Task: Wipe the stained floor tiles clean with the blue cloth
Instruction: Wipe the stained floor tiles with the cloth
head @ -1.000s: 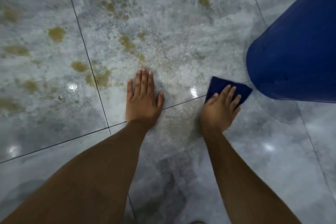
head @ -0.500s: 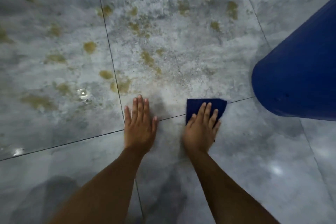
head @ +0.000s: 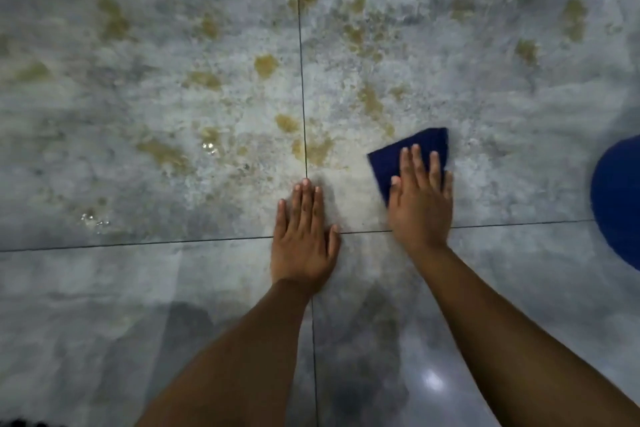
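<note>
Your left hand (head: 303, 236) lies flat on the glossy grey marbled floor tiles (head: 104, 291), fingers straight and close together, holding nothing, right where the dark grout lines (head: 301, 62) cross. Your right hand (head: 420, 208) presses the blue cloth (head: 420, 141) against the far right tile with straight, spread fingers; the cloth's far end sticks out beyond them. Yellow-brown stains (head: 266, 64) and a whitish, foamy film cover both far tiles. The near tiles look smoother, with a light glare (head: 433, 381). A blue container (head: 620, 201) shows at the right edge.
</note>
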Tool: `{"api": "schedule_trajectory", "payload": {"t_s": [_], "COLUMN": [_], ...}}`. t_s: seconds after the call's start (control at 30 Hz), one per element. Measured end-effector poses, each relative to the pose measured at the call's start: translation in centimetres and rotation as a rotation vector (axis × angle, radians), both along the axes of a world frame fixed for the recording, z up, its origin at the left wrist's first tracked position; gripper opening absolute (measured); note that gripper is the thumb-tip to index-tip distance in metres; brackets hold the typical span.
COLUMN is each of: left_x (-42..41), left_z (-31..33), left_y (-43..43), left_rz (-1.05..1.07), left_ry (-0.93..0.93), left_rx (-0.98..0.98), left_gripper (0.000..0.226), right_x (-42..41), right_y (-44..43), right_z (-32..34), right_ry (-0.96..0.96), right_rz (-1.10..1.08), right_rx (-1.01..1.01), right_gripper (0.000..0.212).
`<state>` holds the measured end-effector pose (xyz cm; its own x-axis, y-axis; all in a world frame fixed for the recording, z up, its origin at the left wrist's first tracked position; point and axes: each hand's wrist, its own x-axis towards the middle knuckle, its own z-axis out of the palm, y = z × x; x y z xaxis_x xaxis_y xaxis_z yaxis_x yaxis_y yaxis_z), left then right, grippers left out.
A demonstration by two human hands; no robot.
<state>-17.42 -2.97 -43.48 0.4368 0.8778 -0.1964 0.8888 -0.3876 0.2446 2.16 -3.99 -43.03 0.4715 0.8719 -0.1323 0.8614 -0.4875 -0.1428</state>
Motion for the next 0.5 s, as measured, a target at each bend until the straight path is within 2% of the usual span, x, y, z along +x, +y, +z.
{"api": "schedule_trajectory", "payload": {"t_s": [0.07,0.1,0.2,0.3,0.4,0.5], "left_x": [0.1,0.1,0.0,-0.6,-3.5,-9.5], "left_z": [-0.1,-0.1,0.3,0.7,1.2,1.4], "left_y": [0.0,0.0,0.1,0.1,0.3,0.8], "left_rz": [-0.008,-0.005,-0.005,0.013,0.138,0.296], "left_ry": [-0.006,-0.006,0.012,-0.02,-0.017,0.036], "left_rx": [0.003,0.0,-0.007,-0.003,0.004,0.023], "left_gripper": [0.067,0.067,0.065,0.063,0.066,0.068], "right_x": [0.0,-1.2,-5.4,-4.4,-1.6,-1.2], "right_y": [-1.5,-2.6,-4.5,0.1,3.9,1.6], "right_z": [0.2,0.5,0.9,0.6,0.6,1.5], "right_ry": [-0.028,-0.032,-0.016,0.008,0.027,-0.036], "right_rz": [-0.189,-0.199,0.059,0.299,0.324,0.348], "right_rx": [0.016,0.02,-0.032,-0.078,-0.105,-0.088], "right_gripper": [0.055,0.055,0.056,0.054,0.054,0.056]}}
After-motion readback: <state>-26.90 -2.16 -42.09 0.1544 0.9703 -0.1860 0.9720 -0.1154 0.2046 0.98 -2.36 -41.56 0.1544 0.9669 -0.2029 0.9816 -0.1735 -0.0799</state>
